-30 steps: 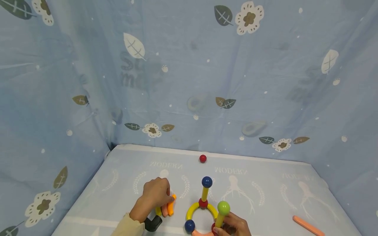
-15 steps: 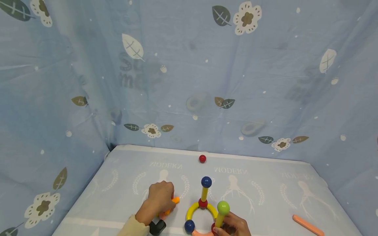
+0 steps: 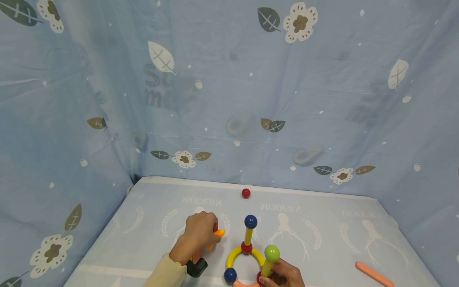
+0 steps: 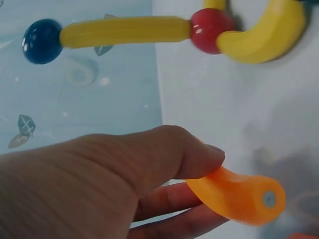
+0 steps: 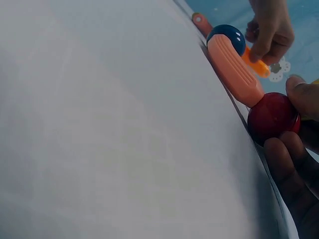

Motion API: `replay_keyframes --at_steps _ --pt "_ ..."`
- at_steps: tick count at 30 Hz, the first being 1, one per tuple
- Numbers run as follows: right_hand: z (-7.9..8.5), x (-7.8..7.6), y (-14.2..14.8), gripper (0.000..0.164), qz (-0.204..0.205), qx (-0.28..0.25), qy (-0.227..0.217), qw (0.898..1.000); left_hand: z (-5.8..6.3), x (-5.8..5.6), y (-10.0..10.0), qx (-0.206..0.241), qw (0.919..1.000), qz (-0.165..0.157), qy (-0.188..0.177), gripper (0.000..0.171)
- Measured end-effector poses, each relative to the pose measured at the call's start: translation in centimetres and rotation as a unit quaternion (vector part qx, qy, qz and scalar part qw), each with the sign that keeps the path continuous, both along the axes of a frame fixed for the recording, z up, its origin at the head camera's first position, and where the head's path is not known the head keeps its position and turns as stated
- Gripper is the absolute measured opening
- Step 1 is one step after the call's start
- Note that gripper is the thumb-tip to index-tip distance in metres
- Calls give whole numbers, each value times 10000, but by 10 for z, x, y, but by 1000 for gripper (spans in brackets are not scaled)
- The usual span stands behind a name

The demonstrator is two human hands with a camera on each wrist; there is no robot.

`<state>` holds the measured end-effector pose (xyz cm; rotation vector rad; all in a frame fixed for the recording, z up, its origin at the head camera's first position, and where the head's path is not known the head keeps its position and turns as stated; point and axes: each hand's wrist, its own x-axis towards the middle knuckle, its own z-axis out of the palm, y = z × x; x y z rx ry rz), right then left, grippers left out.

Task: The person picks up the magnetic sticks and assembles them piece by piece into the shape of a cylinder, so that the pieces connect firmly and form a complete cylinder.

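Observation:
My left hand (image 3: 202, 231) pinches an orange curved magnetic stick (image 4: 234, 194) between thumb and fingers, a metal dot on its near end. To its right a ring of magnetic sticks and balls lies on the table. Two yellow curved sticks (image 3: 233, 257) meet at a red ball (image 3: 246, 248), topped by an upright yellow stick and a blue ball (image 3: 250, 222). A salmon curved stick (image 5: 234, 69) joins another blue ball (image 3: 230, 275) to a near red ball (image 5: 273, 118). My right hand (image 3: 287, 275) grips that red ball, which carries an upright yellow stick and green ball (image 3: 272, 253).
A loose red ball (image 3: 246, 193) lies near the table's far edge. At the right is a straight salmon stick (image 3: 374, 274). Another salmon piece (image 3: 196, 256) shows partly beneath my left wrist. Patterned blue cloth (image 3: 229, 99) hangs behind and at both sides.
My left hand has taken the orange curved stick from beside the other loose pieces, turned it and moved right toward the ring. My right hand stays in place on the red ball.

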<state>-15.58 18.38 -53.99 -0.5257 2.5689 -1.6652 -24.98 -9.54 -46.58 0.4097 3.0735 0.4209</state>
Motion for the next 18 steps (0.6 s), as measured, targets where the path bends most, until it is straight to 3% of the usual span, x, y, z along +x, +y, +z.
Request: replay_keyframes --at_steps 9,18 --pt "-2 0 -1 25 -17 36 -48 10000 23 -23 12 198 9991 -350 96 19" --pt "-3 -1 -2 23 -2 -8 -65 10000 49 -43 32 148 9954 -905 265 14"
